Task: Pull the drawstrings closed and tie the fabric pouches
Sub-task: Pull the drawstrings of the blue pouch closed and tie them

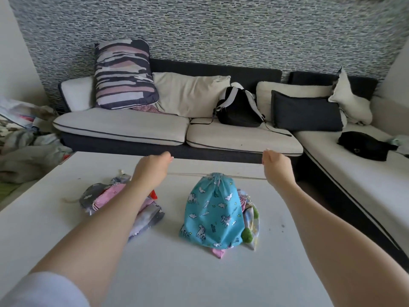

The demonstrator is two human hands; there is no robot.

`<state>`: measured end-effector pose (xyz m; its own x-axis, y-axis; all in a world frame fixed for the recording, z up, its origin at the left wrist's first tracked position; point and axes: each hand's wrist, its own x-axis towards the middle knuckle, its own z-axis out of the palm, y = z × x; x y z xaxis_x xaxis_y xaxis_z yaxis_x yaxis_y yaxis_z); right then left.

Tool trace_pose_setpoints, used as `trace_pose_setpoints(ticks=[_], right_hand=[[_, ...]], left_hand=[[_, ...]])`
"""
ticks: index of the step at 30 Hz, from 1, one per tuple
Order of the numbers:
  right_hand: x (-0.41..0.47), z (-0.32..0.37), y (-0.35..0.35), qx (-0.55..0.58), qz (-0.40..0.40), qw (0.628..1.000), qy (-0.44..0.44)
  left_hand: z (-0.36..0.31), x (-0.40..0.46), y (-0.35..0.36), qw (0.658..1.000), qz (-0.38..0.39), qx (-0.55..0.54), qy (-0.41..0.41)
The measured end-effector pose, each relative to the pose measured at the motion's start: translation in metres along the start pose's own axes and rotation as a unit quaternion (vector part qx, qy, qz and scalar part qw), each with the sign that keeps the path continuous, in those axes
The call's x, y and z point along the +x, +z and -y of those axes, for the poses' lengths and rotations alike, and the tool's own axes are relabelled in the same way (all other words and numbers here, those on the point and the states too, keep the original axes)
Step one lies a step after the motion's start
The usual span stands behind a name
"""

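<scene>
Far left on the white counter point(199, 273): heap of grey and pink pouches point(124, 202), loose, cord end trailing left, partly under the left forearm. Left hand point(152, 166) raised above counter, fingers curled round the left end of the drawstring point(188, 174); fingertips hidden from this view. Centre: blue unicorn pouch point(212, 213) standing on the counter, neck gathered tight, cord stretched taut and level out of both sides. Just right of it, touching: small pile of patterned pouches point(250, 218), one with green blobs; a pink corner pokes out under the blue one. Right hand point(275, 166) raised, fingers curled on the right cord end. Behind: sofa point(155, 129) with cushions, black backpack point(239, 109).
</scene>
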<state>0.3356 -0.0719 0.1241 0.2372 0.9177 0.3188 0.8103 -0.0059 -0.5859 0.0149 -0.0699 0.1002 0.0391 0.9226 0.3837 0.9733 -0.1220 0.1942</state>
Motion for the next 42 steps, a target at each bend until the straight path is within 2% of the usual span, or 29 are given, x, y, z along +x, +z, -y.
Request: trace_pose_setpoints(ticks=[3, 5, 7, 10, 13, 16, 19, 21, 24, 27, 28, 30, 32, 35, 38, 40, 42], right_hand=[[-0.008, 0.005, 0.006, -0.004, 0.007, 1.0, -0.018], [-0.008, 0.017, 0.003, -0.048, 0.009, 0.998, -0.046], [-0.012, 0.04, -0.007, -0.01, -0.016, 0.996, -0.087], [-0.02, 0.089, -0.022, 0.094, -0.054, 0.98, -0.168], [-0.031, 0.133, -0.028, 0.108, -0.043, 0.968, -0.224], [-0.042, 0.152, -0.024, 0.15, 0.046, 0.964, -0.214], [-0.048, 0.156, -0.022, 0.227, 0.15, 0.947, -0.171], [-0.049, 0.158, -0.022, 0.246, 0.163, 0.944, -0.149], [-0.044, 0.162, -0.027, 0.302, 0.146, 0.935, -0.113], [-0.036, 0.164, -0.034, 0.311, 0.129, 0.936, -0.102], [-0.033, 0.164, -0.035, 0.316, 0.122, 0.935, -0.104], [-0.029, 0.164, -0.035, 0.343, 0.122, 0.926, -0.102], [-0.025, 0.16, -0.033, 0.328, 0.112, 0.932, -0.107], [-0.021, 0.143, -0.03, 0.24, 0.079, 0.961, -0.115], [-0.016, 0.129, -0.036, 0.15, 0.061, 0.985, -0.054], [-0.014, 0.136, -0.047, 0.227, 0.092, 0.97, 0.011], [-0.01, 0.153, -0.058, 0.399, 0.14, 0.906, 0.039]], left_hand=[[-0.003, -0.002, -0.001, 0.998, 0.01, 0.054, 0.007], [-0.004, -0.003, -0.007, 0.999, -0.023, 0.044, 0.0], [-0.013, 0.002, -0.023, 0.994, -0.089, -0.052, -0.028], [-0.047, 0.016, -0.063, 0.949, -0.111, -0.285, -0.073], [-0.089, 0.019, -0.098, 0.914, -0.068, -0.399, 0.008], [-0.112, 0.017, -0.118, 0.901, -0.069, -0.427, 0.044], [-0.118, 0.018, -0.124, 0.903, -0.081, -0.418, 0.058], [-0.119, 0.017, -0.122, 0.895, -0.052, -0.438, 0.06], [-0.117, 0.009, -0.11, 0.854, -0.053, -0.514, 0.051], [-0.113, -0.004, -0.09, 0.841, -0.013, -0.534, 0.084], [-0.111, -0.007, -0.082, 0.845, 0.004, -0.525, 0.098], [-0.108, -0.01, -0.069, 0.874, 0.002, -0.473, 0.108], [-0.105, -0.008, -0.059, 0.887, 0.002, -0.45, 0.099], [-0.099, -0.002, -0.054, 0.868, 0.053, -0.493, 0.03], [-0.083, 0.003, -0.048, 0.9, 0.061, -0.429, -0.05], [-0.076, 0.004, -0.044, 0.918, 0.079, -0.381, -0.08], [-0.077, 0.003, -0.042, 0.924, 0.097, -0.357, -0.101]])
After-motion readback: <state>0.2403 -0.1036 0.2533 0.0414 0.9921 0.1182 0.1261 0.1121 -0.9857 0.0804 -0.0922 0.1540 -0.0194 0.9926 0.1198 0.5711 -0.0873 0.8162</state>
